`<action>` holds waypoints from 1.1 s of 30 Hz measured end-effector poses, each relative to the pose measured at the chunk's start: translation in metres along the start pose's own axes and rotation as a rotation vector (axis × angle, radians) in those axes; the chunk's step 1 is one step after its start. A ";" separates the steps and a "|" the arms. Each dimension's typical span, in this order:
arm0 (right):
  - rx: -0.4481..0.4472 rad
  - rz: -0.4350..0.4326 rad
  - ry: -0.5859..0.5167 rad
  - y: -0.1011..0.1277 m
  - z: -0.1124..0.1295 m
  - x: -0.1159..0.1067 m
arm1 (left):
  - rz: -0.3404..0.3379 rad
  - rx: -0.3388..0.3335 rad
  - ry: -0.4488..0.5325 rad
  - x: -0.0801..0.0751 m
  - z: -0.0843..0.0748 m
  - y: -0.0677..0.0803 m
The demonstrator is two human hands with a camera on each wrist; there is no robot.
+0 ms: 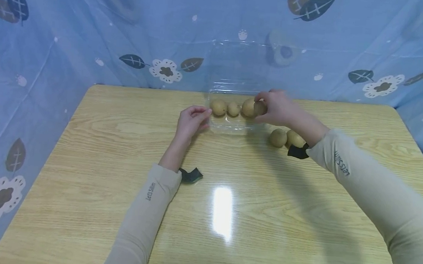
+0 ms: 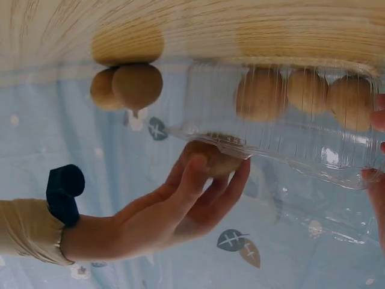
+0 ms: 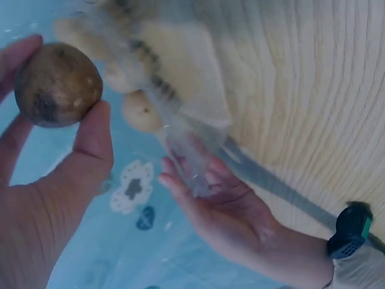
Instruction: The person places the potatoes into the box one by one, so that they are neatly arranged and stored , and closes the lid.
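A clear plastic clamshell container (image 1: 231, 125) lies open at the far middle of the wooden table (image 1: 226, 217), its lid standing up behind it. Three round brown fruits (image 1: 233, 108) sit in a row inside. My right hand (image 1: 271, 106) pinches a fourth brown fruit (image 1: 260, 108) between thumb and fingers just over the container's right end; the right wrist view shows this fruit (image 3: 57, 84) close up. My left hand (image 1: 193, 120) holds the container's left rim, with its fingertips (image 2: 378, 119) on both sides of the plastic edge (image 2: 337, 171).
Two more brown fruits (image 1: 285, 138) lie on the table right of the container, just under my right forearm. A blue curtain with leaf and flower prints (image 1: 91, 33) encloses the table at the back and on both sides.
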State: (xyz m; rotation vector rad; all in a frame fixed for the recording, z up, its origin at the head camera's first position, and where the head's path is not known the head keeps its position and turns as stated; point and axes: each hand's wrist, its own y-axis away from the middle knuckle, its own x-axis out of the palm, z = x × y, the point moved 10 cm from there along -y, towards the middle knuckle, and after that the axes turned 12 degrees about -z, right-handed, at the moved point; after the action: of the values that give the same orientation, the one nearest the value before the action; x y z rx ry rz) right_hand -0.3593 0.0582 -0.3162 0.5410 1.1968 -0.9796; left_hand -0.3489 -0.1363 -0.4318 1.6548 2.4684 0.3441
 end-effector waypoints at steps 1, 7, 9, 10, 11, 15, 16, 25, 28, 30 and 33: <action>0.016 0.013 0.001 -0.002 0.000 0.004 | 0.000 -0.004 0.003 0.001 0.000 0.000; 0.111 0.105 -0.005 -0.007 -0.005 0.025 | -0.002 -0.009 0.000 0.003 0.000 0.000; 0.113 0.114 -0.001 -0.007 -0.005 0.029 | -0.002 -0.007 -0.004 0.003 0.000 0.000; 0.112 0.116 0.001 -0.008 -0.004 0.030 | -0.001 -0.007 -0.005 0.003 0.000 0.000; 0.117 0.116 0.006 -0.009 -0.004 0.032 | -0.001 -0.007 -0.006 0.002 0.000 0.000; 0.148 0.109 0.022 -0.012 -0.003 0.036 | 0.000 0.000 -0.012 0.001 -0.002 0.000; 0.156 0.106 0.023 -0.012 -0.002 0.037 | 0.001 0.003 -0.014 0.000 -0.002 0.000; 0.197 0.078 0.028 -0.014 -0.006 0.048 | -0.001 -0.014 -0.004 0.000 0.000 0.000; 0.188 0.070 0.048 -0.014 -0.008 0.048 | 0.003 -0.011 -0.001 0.001 0.000 0.000; 0.178 0.061 0.066 -0.015 -0.007 0.046 | 0.003 -0.007 0.001 0.001 -0.001 0.000; 0.171 0.036 0.079 -0.016 -0.005 0.042 | 0.005 -0.005 0.003 0.001 -0.001 0.000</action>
State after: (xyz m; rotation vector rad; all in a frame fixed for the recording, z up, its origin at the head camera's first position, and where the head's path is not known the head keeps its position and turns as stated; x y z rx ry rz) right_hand -0.3733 0.0402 -0.3556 0.7393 1.1753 -1.0435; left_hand -0.3494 -0.1353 -0.4306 1.6606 2.4641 0.3531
